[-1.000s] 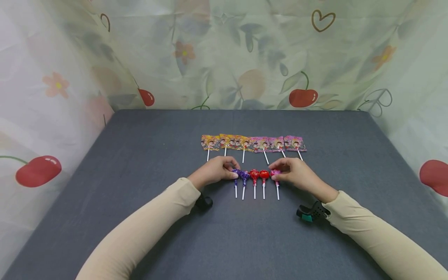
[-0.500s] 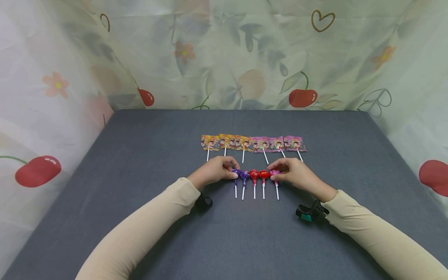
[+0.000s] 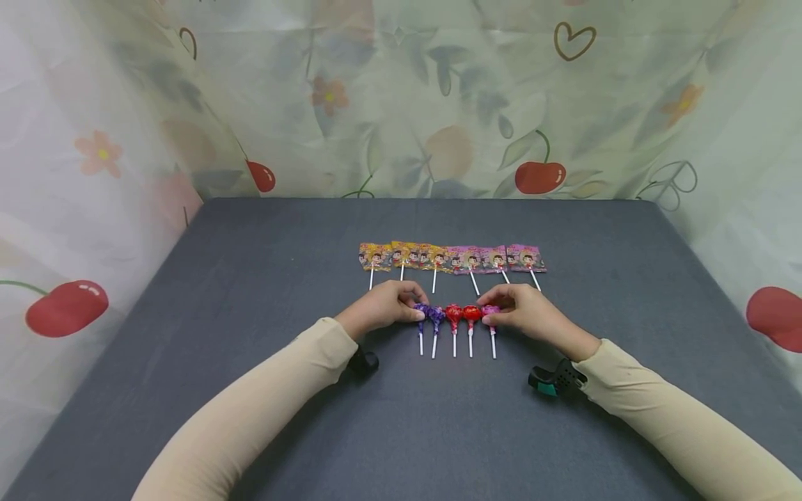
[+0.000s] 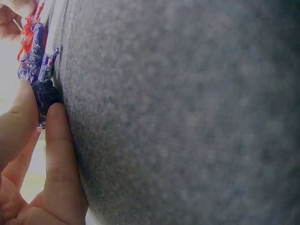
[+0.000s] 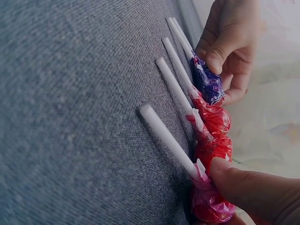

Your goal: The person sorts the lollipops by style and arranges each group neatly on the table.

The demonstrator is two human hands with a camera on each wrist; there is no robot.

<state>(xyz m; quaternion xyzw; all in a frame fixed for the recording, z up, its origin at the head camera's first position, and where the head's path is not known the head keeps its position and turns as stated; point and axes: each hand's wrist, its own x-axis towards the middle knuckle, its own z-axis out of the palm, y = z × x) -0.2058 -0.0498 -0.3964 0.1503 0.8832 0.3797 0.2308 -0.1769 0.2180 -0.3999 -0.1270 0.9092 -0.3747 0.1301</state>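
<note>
Five-in-a-line is not needed to see the row: several wrapped lollipops lie side by side, sticks toward me. My left hand (image 3: 388, 303) pinches the purple lollipop (image 4: 47, 96) at the left end between thumb and fingers. A second purple lollipop (image 3: 436, 316) lies right beside it. Two red lollipops, one (image 3: 454, 314) left of the other (image 3: 472, 314), fill the middle. At the right end my right hand (image 3: 526, 313) pinches a pink lollipop (image 5: 211, 201) by its wrapped head. In the right wrist view the wrapped heads sit close together.
Behind the hands lies a second row of lollipops in flat packets, yellow ones (image 3: 410, 255) on the left and pink ones (image 3: 466, 259) on the right. They lie on a dark grey table (image 3: 282, 236). A patterned curtain (image 3: 388, 104) surrounds the table's back and sides.
The pink lollipop in my right hand has shifted slightly left, and its stick stands straighter. My left hand keeps its pinch on the purple lollipop. The head view has moved a little.
</note>
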